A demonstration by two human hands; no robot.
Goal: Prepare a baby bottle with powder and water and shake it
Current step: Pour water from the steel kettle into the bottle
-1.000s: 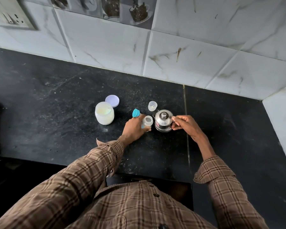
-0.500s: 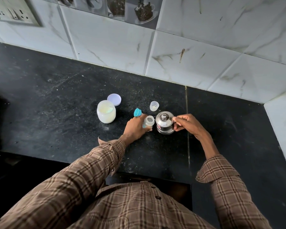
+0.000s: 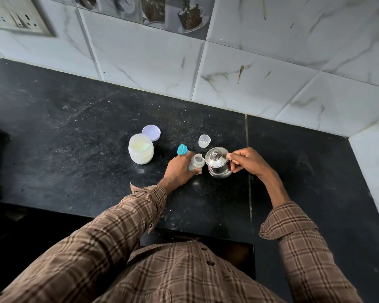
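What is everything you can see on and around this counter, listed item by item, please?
baby bottle: one, clear, open-topped, on the counter, gripped by the left hand
steel kettle: one, silver, lidded, right beside the bottle
powder jar: one, whitish, open, left of the bottle
jar lid: one, pale lilac, behind the jar
teal cap: one, behind the left hand
small cup: one, clear, behind the kettle
counter: one, black stone
wall tiles: white marbled
socket plate: one, top left
left hand: holds the bottle
right hand: fingers round the kettle's handle
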